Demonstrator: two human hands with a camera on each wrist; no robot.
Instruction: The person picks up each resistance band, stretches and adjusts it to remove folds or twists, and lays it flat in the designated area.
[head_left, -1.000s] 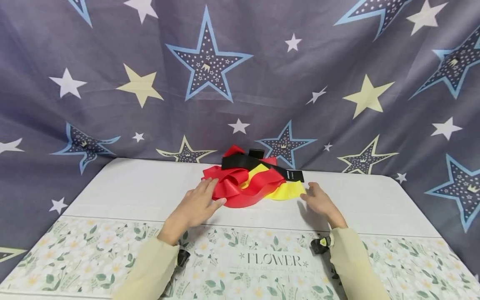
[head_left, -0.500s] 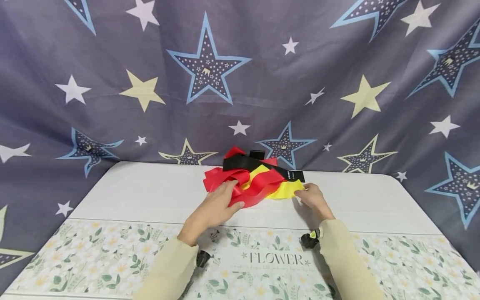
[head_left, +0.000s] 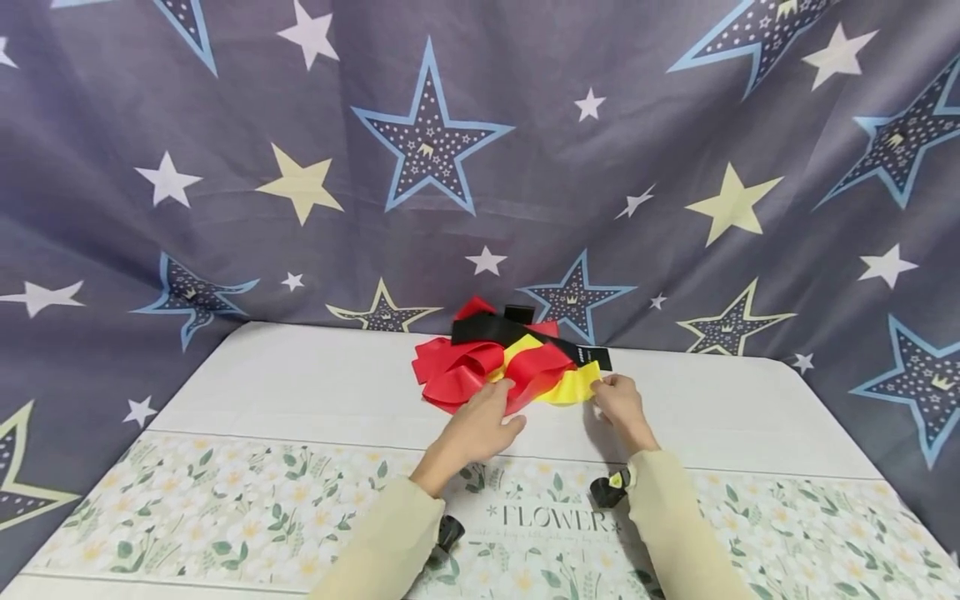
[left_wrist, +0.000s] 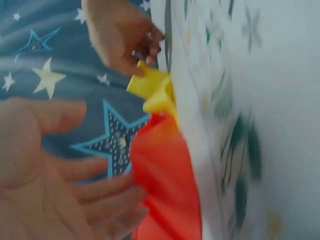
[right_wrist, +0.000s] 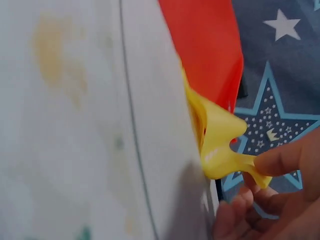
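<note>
the red band (head_left: pixel 456 381) looks smooth rubber, the backdrop (head_left: pixel 495 225) matt cloth.

Left grip (head_left: pixel 478 425) with fingers (left_wrist: pixel 102 194) extended; right grip (head_left: pixel 621 403) in a pinch; both arms (head_left: pixel 390 537) outstretched

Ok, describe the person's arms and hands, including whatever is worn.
The left sleeve and right sleeve are long, plain and pale beige, ending near the wrists. Each wrist carries a small black device: the left device and right device, the latter with a yellow-green patch. Left hand and right hand are ungloved.
</note>
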